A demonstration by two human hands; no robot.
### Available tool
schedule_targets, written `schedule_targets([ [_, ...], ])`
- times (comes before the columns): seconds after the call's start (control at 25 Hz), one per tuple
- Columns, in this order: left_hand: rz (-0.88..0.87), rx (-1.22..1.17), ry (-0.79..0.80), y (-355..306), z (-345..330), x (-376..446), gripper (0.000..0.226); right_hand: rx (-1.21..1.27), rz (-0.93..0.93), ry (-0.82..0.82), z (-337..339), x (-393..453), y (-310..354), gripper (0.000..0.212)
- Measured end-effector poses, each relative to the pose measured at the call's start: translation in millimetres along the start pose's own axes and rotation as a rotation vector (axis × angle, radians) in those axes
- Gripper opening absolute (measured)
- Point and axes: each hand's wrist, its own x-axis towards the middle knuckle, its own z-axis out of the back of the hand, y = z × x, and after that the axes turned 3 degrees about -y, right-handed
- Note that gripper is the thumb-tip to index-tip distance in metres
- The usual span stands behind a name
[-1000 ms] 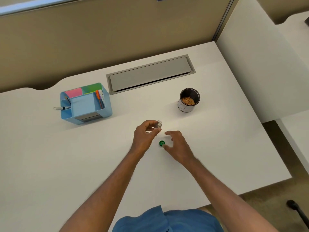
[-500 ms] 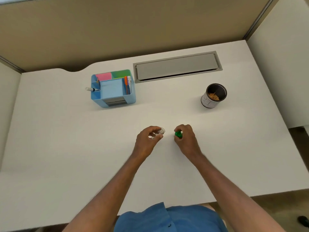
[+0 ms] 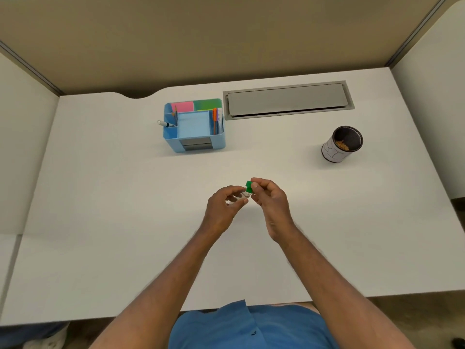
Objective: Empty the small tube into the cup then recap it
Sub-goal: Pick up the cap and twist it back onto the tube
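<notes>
My left hand [image 3: 224, 205] grips a small clear tube [image 3: 242, 195] above the middle of the white desk [image 3: 113, 197]. The tube lies tilted, its mouth pointing right. My right hand [image 3: 270, 200] pinches a green cap [image 3: 249, 186] and holds it against the tube's mouth. Most of the tube is hidden by my fingers. The cup [image 3: 342, 144], white outside and dark inside, stands upright to the far right with brown bits at its bottom.
A blue desk organizer [image 3: 195, 127] with sticky notes and pens stands at the back centre. Behind the cup a grey cable hatch [image 3: 286, 100] is set into the desk. Partition walls close the back and both sides.
My right hand picked the green cap off the desk and brought it to the tube's mouth. The hands have come together. The camera view shifted left.
</notes>
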Motion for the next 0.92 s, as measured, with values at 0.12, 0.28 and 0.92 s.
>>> schedule_targets([
  [0.12,-0.011,0.01,-0.004,3,18,-4,0.026,0.0,0.018,0.009,-10,-7,-6,0.015],
  [0.28,-0.068,0.036,0.013,7,40,-6,0.03,-0.022,0.005,0.089,-18,-11,-9,0.016],
  [0.92,-0.174,0.058,-0.003,6,70,-11,0.023,-0.176,0.001,0.306,-23,-11,9,0.032],
])
